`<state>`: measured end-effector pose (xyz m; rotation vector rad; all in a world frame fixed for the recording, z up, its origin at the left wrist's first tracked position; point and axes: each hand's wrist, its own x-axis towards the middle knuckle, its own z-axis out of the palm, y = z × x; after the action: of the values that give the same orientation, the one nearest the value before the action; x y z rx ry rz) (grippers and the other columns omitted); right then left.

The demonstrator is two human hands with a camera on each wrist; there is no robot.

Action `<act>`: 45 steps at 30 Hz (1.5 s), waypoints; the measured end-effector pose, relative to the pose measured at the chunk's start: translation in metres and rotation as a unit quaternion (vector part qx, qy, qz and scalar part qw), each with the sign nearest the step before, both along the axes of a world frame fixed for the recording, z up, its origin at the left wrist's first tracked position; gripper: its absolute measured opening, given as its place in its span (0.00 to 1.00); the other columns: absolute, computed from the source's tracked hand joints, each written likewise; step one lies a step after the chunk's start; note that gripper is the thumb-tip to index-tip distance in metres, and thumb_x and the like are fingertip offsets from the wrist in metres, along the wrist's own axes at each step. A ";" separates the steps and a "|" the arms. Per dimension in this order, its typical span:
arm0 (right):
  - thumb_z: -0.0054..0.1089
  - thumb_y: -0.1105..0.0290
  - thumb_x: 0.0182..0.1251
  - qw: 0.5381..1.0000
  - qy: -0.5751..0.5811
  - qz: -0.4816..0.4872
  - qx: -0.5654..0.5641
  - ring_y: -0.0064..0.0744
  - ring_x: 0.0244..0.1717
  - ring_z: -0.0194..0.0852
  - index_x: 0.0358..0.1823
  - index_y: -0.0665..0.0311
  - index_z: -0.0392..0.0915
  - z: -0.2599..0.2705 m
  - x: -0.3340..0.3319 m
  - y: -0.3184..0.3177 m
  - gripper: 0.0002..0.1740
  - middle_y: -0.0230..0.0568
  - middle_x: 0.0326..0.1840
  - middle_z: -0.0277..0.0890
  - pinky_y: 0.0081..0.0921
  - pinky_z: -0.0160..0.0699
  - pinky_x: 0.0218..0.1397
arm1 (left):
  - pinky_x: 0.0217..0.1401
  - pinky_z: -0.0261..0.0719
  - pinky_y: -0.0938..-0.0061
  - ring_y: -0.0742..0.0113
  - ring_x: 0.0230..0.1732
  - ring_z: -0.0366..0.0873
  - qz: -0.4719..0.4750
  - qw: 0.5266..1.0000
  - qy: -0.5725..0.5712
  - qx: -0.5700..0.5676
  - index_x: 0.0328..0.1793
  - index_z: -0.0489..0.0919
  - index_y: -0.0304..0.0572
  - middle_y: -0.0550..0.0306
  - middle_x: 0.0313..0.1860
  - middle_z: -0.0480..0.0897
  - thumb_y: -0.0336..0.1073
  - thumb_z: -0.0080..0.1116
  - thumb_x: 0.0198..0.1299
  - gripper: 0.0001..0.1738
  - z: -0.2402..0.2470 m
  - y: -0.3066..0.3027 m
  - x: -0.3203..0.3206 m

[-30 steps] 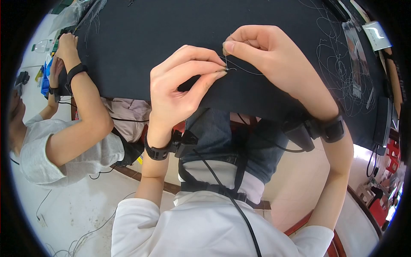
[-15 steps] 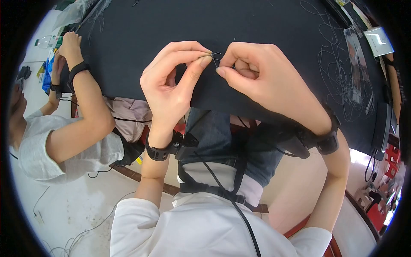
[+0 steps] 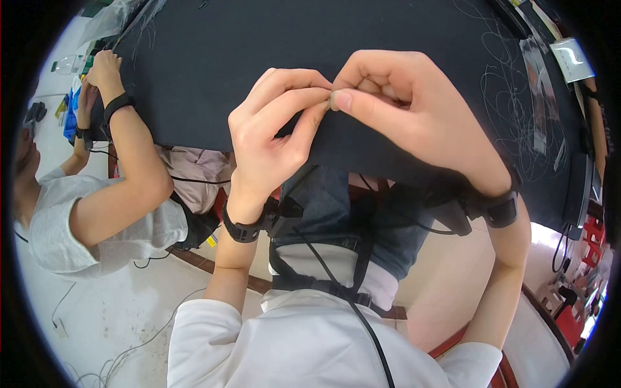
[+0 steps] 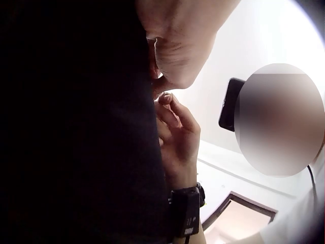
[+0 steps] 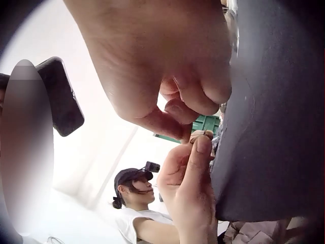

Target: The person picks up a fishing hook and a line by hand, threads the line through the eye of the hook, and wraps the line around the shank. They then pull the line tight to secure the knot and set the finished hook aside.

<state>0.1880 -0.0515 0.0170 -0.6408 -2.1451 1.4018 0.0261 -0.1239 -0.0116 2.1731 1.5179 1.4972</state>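
Over the black table (image 3: 213, 39), my left hand (image 3: 275, 123) pinches a small fish hook between thumb and fingertips. Only a thin sliver of the hook (image 5: 202, 133) shows at the left thumb tip in the right wrist view; the fingers hide the rest. My right hand (image 3: 414, 110) holds a thin line between thumb and index finger, its other fingers curled in. Both hands' fingertips meet, and the line between them is hidden. In the left wrist view, the right hand (image 4: 180, 137) is just below the left hand (image 4: 183, 46).
Loose, tangled thin line (image 3: 511, 97) lies on the table's right side beside clear plastic strips (image 3: 540, 97). A white packet (image 3: 572, 60) is at the far right edge. Another person (image 3: 116, 213) sits at the left, hands over the table's left edge, near a plastic bottle (image 3: 65, 64).
The right hand was apart from the left, with line stretched between them and the hook showing. Both hands shifted left, then back right; now their fingertips meet and cover the hook.
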 end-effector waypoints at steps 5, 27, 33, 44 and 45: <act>0.54 0.66 0.59 0.999 0.028 0.009 -0.045 0.18 0.18 0.65 0.35 0.72 0.79 -0.007 0.001 0.009 0.14 0.36 0.19 0.74 0.14 0.59 0.21 | 0.29 0.73 0.77 0.64 0.28 0.75 -0.023 1.000 0.009 -0.002 0.28 0.79 0.35 0.55 0.30 0.79 0.19 0.62 0.38 0.09 0.004 0.000 0.001; 0.55 0.69 0.60 0.997 -0.074 -0.031 0.006 0.12 0.16 0.47 0.30 0.70 0.74 -0.014 0.000 0.007 0.09 0.23 0.13 0.54 0.17 0.44 0.20 | 0.31 0.74 0.80 0.67 0.29 0.77 -0.047 0.996 -0.070 -0.015 0.30 0.80 0.33 0.54 0.31 0.80 0.18 0.62 0.41 0.08 0.000 -0.002 -0.003; 0.57 0.72 0.58 0.996 -0.080 0.005 0.040 0.13 0.15 0.44 0.28 0.70 0.73 -0.009 0.001 0.002 0.07 0.25 0.12 0.50 0.18 0.43 0.19 | 0.32 0.74 0.80 0.66 0.30 0.78 0.008 0.994 -0.106 -0.003 0.30 0.79 0.32 0.54 0.31 0.80 0.18 0.60 0.43 0.06 -0.007 0.000 -0.003; 0.56 0.71 0.55 0.998 -0.018 0.017 0.053 0.22 0.12 0.52 0.27 0.70 0.76 -0.003 0.002 0.002 0.08 0.35 0.09 0.57 0.22 0.51 0.18 | 0.32 0.74 0.78 0.64 0.29 0.76 0.018 1.000 0.014 0.010 0.29 0.80 0.35 0.55 0.30 0.79 0.18 0.60 0.41 0.08 -0.002 0.000 0.001; 0.56 0.70 0.55 0.999 -0.012 0.016 0.033 0.21 0.12 0.54 0.27 0.70 0.77 -0.003 0.002 0.002 0.08 0.34 0.10 0.58 0.21 0.51 0.18 | 0.32 0.74 0.78 0.64 0.29 0.76 0.014 1.000 0.015 0.008 0.29 0.79 0.35 0.55 0.30 0.79 0.18 0.60 0.41 0.08 -0.002 0.000 0.001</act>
<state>0.1900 -0.0491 0.0142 -0.6038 -2.2190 1.3407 0.0272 -0.1241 -0.0134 2.2012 1.5562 1.4966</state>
